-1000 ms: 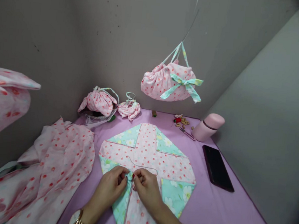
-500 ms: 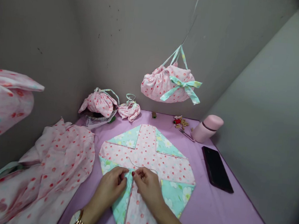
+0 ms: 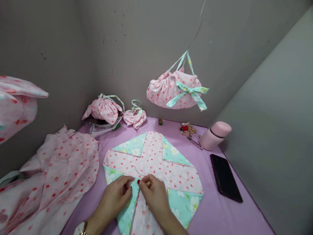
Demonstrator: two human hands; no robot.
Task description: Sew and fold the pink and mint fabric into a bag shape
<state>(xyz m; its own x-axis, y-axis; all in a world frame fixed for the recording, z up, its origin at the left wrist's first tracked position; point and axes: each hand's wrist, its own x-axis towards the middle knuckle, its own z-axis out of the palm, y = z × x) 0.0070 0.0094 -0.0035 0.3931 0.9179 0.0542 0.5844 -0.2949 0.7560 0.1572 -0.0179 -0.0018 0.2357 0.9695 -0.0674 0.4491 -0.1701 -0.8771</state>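
A round patchwork cloth (image 3: 154,161) of pink dotted and mint flowered fabric lies flat on the purple table (image 3: 226,224). My left hand (image 3: 115,196) pinches the cloth near its middle fold. My right hand (image 3: 153,194), close beside it, has its fingers closed in a pinch on the same spot. A thin thread (image 3: 140,174) loops over the cloth just beyond my fingertips. What the right fingers hold is too small to make out.
A pile of pink dotted fabric (image 3: 50,181) lies at the left. Two small drawstring pouches (image 3: 104,108) sit at the back. Another pouch (image 3: 175,90) hangs above. A pink flask (image 3: 214,135), a black phone (image 3: 225,177) and small beads (image 3: 190,129) are at the right.
My hands have stayed on the same spot of the cloth, with the right fingers shifting slightly. The view has tilted a little.
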